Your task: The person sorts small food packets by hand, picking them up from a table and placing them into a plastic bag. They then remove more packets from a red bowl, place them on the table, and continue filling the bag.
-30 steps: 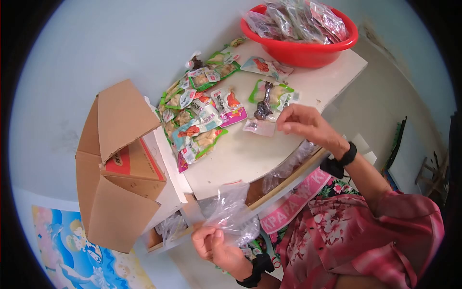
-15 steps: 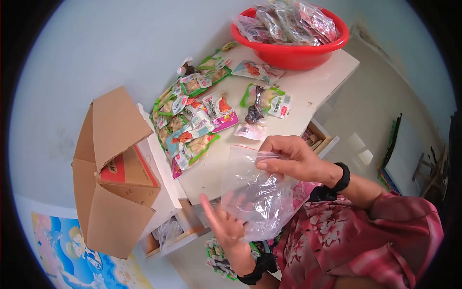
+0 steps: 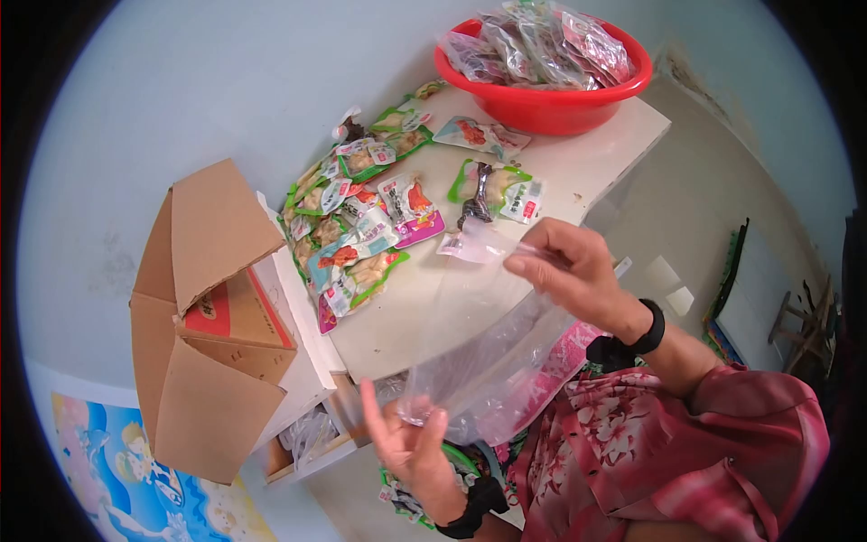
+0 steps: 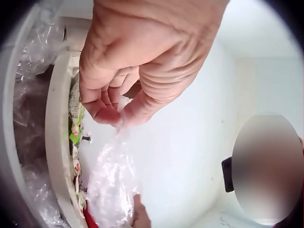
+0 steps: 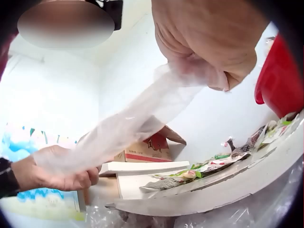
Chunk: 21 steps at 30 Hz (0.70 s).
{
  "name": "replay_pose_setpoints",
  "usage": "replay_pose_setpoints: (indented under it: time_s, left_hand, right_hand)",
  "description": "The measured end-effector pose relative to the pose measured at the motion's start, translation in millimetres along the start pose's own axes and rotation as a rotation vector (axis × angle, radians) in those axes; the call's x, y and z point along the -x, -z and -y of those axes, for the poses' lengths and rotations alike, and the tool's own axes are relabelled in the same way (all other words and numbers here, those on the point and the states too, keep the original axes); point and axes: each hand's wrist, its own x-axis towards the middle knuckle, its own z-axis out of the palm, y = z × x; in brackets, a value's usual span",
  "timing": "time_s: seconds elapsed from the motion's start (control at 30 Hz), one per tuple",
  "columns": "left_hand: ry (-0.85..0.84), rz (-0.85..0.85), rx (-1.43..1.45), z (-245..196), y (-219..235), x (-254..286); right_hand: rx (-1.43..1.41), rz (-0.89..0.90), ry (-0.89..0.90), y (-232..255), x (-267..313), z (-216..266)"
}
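A clear plastic bag [image 3: 479, 339] is stretched between both hands above the drawer's front. My right hand [image 3: 587, 280] grips its upper end between thumb and curled fingers. My left hand [image 3: 417, 456] holds the lower corner; in the left wrist view the left thumb and fingertips [image 4: 108, 115] meet on the film. The bag looks flat, with nothing inside. Behind it on the white table [image 3: 433, 312] lie a green-edged snack packet [image 3: 515, 190], a dark drumstick-shaped packet [image 3: 477, 194] and a blue-and-white packet [image 3: 479, 135].
Several snack packets [image 3: 348, 230] are heaped along the wall side. A red basin [image 3: 551, 108] full of bagged packets stands at the far end. At the left is an open cardboard box [image 3: 221, 397]. Crumpled plastic bags [image 3: 312, 434] lie in the open drawer [image 3: 339, 447].
The left hand first held the bag low; the right hand came down from near the packets and took its top. Now the bag is pulled out between both hands, the right one slightly higher.
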Motion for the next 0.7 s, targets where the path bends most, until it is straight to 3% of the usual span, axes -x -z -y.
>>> replay_pose_setpoints:
  time_s: [0.03,0.07,0.27,0.37,0.4,0.53,0.63,0.67,0.7]
  left_hand:
    - [-0.051,-0.053,-0.002,-2.6,2.5,-2.6]
    - [-0.047,-0.075,0.020,-3.1,3.8,-4.5]
    - [0.171,-0.177,0.316,14.6,-32.3,5.4]
    - [0.161,-0.321,0.065,37.0,-17.9,8.9]
    - [0.045,-0.393,0.039,33.0,-21.9,6.3]
    - [0.005,-0.416,-0.020,18.8,-7.6,5.7]
    - [0.053,-0.432,0.006,13.6,-0.8,12.3]
    - [0.047,-0.389,-0.185,20.7,9.7,17.7]
    - [0.039,-0.344,-0.376,32.2,24.7,24.2]
  right_hand:
    - [-0.120,0.000,-0.174,2.2,-2.5,0.2]
    - [-0.108,0.002,-0.212,2.2,-2.3,-1.3]
    - [-0.172,-0.104,-0.270,-16.4,14.2,-10.2]
    - [-0.047,-0.080,-0.102,-17.4,18.1,-35.2]
    - [-0.034,-0.003,-0.115,-12.5,17.0,-35.3]
    - [-0.039,0.127,-0.189,-10.2,10.9,-36.6]
    - [0.420,0.160,0.383,-5.6,-4.5,-43.5]
    - [0.501,0.340,0.346,1.0,-8.7,-36.0]
    - [0.543,0.383,0.370,2.7,-11.9,-37.0]
